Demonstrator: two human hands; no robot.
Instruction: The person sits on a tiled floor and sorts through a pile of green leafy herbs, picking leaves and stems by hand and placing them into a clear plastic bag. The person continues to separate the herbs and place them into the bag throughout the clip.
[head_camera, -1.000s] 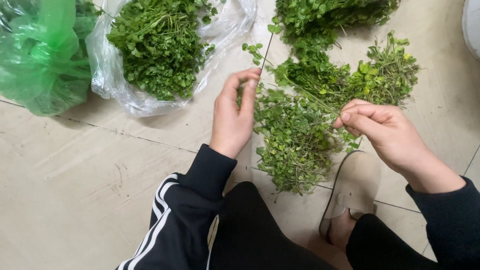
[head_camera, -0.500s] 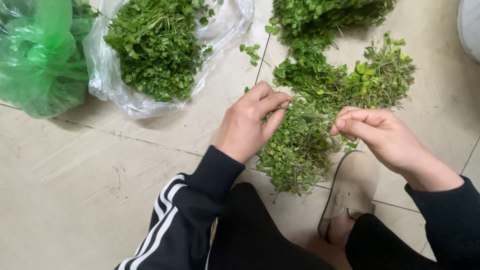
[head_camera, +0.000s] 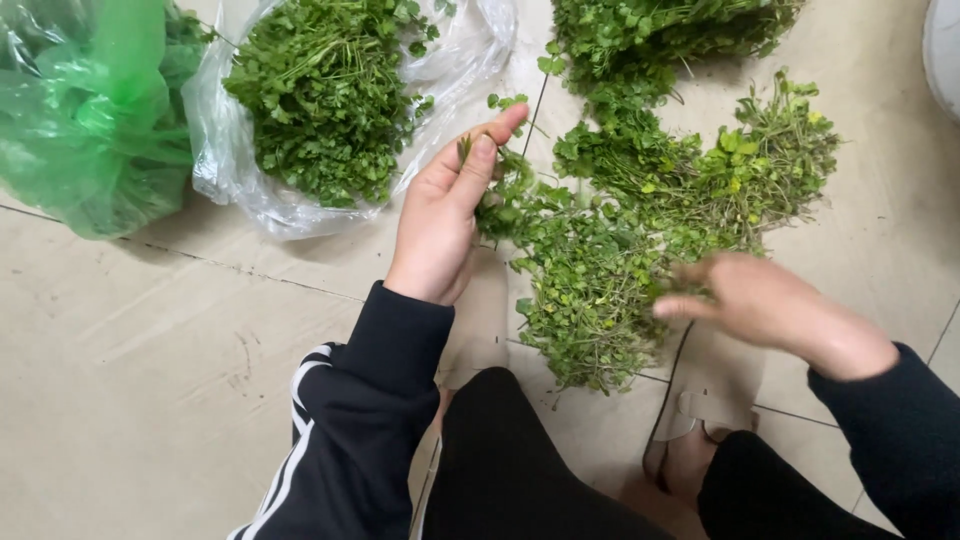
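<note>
Since the earlier frame, my left hand (head_camera: 445, 215) has lifted off the loose heap of greens (head_camera: 600, 270) and swung out to the heap's left edge, while my right hand (head_camera: 760, 300) has slid across the heap's lower right part and now shows as a blur. I take the heap, spread on the tiled floor (head_camera: 150, 380), as the landmark for everything else.

At the heap's left edge the left hand is raised with its palm turned toward the heap. Its thumb and forefinger are pinched narrowly on a small sprig (head_camera: 468, 148), and the other fingers stand straight. A few leaves from the heap touch the fingers.

My right hand lies over the heap's lower right, fingers pointing toward the middle. Motion blur hides the fingers, so I cannot tell whether it is spread or holding stems.

Left of the heap and farther from me, a clear plastic bag (head_camera: 225, 185) lies open with a mound of picked greens (head_camera: 325, 95) on it. Beyond that, farthest left of the heap, sits a green plastic bag (head_camera: 90, 120), full and bunched at the top.

Just behind the heap, a thicker bundle of leafy stems (head_camera: 660, 30) runs off the top edge.

Directly below the heap, near me, a beige sandal (head_camera: 700, 400) rests on the floor, with my dark sleeves and trousers around it.
</note>
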